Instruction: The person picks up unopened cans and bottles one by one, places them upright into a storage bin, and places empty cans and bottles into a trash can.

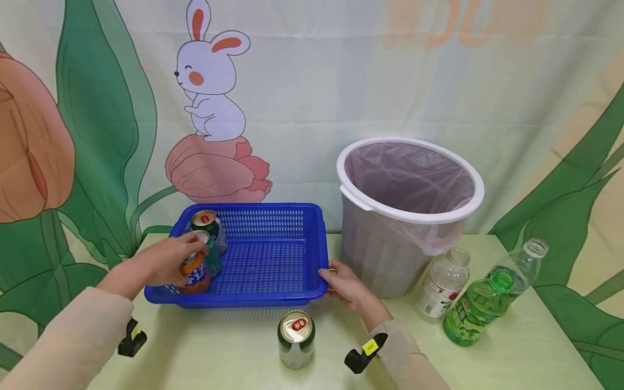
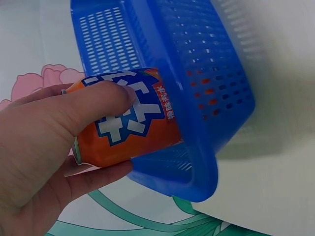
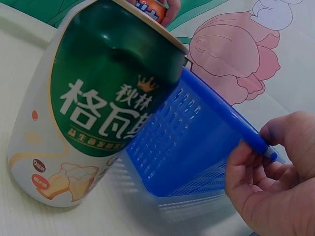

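Note:
My left hand (image 1: pixel 177 260) grips an orange soda can (image 1: pixel 196 273) at the front left of the blue plastic basket (image 1: pixel 263 297). In the left wrist view, thumb and fingers wrap the upper part of that can, whose lower end is inside the rim. Behind it in the basket stand a green can (image 1: pixel 212 260) and a green-and-white can (image 1: pixel 205 219). My right hand (image 1: pixel 345 284) pinches the basket's front right rim, thumb on top and fingers curled under, as the right wrist view shows. A green-and-white drink can (image 1: pixel 296 341) stands upright on the table before the basket.
A grey bin (image 1: pixel 370 254) with a white rim and a clear liner stands right of the basket. Beside it are a clear labelled bottle (image 1: pixel 439 287), a green bottle (image 1: pixel 475 309) and another clear bottle (image 1: pixel 519 265). A printed curtain (image 1: pixel 302 97) hangs behind the table.

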Demonstrator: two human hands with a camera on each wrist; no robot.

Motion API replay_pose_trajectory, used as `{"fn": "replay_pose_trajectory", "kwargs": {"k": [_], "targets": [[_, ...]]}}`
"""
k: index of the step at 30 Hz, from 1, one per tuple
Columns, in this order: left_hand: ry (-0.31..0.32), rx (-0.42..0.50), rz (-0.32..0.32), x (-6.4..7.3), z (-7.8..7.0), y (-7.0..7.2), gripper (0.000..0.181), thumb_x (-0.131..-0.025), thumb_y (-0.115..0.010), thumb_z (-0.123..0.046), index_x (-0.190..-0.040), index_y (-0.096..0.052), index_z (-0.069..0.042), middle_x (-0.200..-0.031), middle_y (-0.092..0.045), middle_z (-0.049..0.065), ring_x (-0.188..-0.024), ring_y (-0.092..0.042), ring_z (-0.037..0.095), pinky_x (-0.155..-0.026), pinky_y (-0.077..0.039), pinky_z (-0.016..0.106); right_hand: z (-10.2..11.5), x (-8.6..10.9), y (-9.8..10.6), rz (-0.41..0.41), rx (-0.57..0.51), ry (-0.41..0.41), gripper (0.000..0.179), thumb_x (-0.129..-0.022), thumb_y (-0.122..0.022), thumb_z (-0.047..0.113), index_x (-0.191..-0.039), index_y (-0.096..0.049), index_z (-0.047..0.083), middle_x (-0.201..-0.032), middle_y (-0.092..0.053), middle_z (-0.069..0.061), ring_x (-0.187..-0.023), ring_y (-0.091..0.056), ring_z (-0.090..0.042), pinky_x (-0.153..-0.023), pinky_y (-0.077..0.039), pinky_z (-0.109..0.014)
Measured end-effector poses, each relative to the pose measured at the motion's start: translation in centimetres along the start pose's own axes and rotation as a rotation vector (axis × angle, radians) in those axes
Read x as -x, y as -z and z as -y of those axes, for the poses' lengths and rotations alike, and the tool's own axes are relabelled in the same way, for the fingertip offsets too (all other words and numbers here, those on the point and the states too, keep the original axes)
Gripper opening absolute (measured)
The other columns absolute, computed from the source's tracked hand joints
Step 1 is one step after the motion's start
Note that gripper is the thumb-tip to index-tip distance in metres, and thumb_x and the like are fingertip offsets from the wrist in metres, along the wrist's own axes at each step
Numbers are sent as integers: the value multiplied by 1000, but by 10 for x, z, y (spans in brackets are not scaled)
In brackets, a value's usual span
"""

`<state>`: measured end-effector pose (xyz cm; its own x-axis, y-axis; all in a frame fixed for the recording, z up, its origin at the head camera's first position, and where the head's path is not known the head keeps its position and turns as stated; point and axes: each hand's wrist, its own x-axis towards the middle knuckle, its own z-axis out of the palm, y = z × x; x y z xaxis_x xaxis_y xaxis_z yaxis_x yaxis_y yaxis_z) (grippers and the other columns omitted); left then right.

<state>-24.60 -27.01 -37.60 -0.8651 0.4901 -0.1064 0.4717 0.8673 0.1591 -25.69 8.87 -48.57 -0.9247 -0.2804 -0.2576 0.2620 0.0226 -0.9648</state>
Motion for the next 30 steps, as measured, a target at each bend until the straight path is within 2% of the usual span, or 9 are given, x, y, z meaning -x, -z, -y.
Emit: {"fn": "replay_pose_trajectory", "kwargs": {"k": [4, 9, 16, 24, 30], "targets": [[-15, 0, 1, 0, 2, -4, 54, -63, -81, -5, -113, -59, -8, -117, -46, 15, -89, -58, 31, -73, -55, 43, 0, 0, 0, 1, 3, -4, 24, -93, -46, 9, -112, -45, -6, -90, -61, -14, -62, -57, -10, -57, -47, -23], [7, 3, 26, -1, 5, -10, 56, -65, -81, -5, -116, -58, -8, -122, -46, 17, -91, -58, 33, -75, -54, 45, 0, 0, 1, -4, 4, -4, 23, -94, -45, 9, -111, -45, -5, -91, -62, -16, -62, -57, -10, -57, -47, -23], [5, 19, 35, -4, 6, -17, 55, -64, -81, -5, -114, -59, -8, -110, -52, 11, -93, -56, 29, -78, -53, 47, 1, 0, 1, -9, 4, -7, 21, -94, -45, 9, -110, -46, -5, -92, -61, -16, -62, -56, -10, -56, -46, -23], [15, 44, 54, -4, 6, -25, 54, -66, -80, -4, -115, -58, -9, -112, -52, 11, -92, -56, 29, -80, -52, 48, -2, -1, 0, -6, 5, 1, 21, -94, -45, 9, -110, -45, -5, -90, -61, -14, -62, -56, -10, -56, -46, -23], [-3, 28, 40, -3, 8, -30, 52, -66, -80, -3, -113, -59, -9, -110, -53, 9, -90, -57, 26, -80, -52, 47, -2, -1, 0, -13, 7, -3, 20, -93, -45, 9, -109, -46, -4, -90, -63, -15, -62, -57, -10, -56, -46, -23]]}}
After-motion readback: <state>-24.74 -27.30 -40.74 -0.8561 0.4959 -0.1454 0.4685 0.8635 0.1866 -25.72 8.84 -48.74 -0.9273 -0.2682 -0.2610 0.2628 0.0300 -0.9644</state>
